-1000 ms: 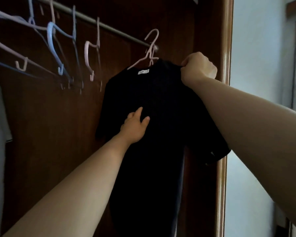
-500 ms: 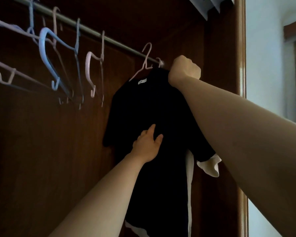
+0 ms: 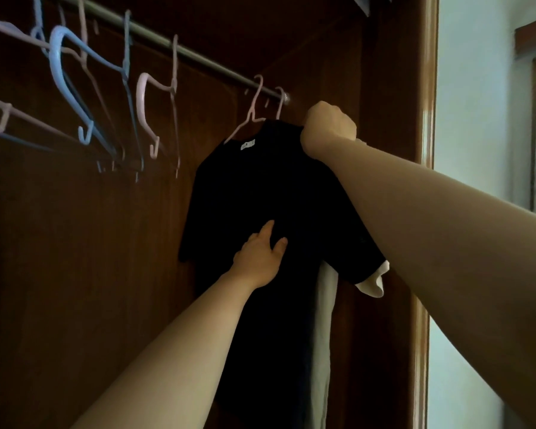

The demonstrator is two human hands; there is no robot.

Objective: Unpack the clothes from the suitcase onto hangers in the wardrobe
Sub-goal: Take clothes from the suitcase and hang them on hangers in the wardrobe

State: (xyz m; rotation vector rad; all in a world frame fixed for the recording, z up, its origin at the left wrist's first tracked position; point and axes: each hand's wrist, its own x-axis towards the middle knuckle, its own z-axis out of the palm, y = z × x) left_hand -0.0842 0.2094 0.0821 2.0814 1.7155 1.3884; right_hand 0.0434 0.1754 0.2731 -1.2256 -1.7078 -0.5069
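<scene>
A black short-sleeved shirt [image 3: 260, 187] hangs on a pink hanger [image 3: 251, 116] hooked over the metal wardrobe rail [image 3: 174, 46], near the rail's right end. My right hand [image 3: 328, 128] is a fist gripping the shirt's right shoulder just below the rail. My left hand [image 3: 260, 258] presses on the shirt's chest with straight fingers. Behind the black shirt hangs a cream garment [image 3: 372, 283], showing at a sleeve and along the right side. The suitcase is out of view.
Several bare pink and blue hangers [image 3: 72, 88] hang on the rail to the left. The dark wooden wardrobe back [image 3: 75, 274] fills the left side. The wardrobe's right frame [image 3: 424, 150] borders a pale wall [image 3: 477, 119].
The shirt and hanger went up and right to the rail's end, and the cream garment came into sight behind it. Both hands stay on the shirt.
</scene>
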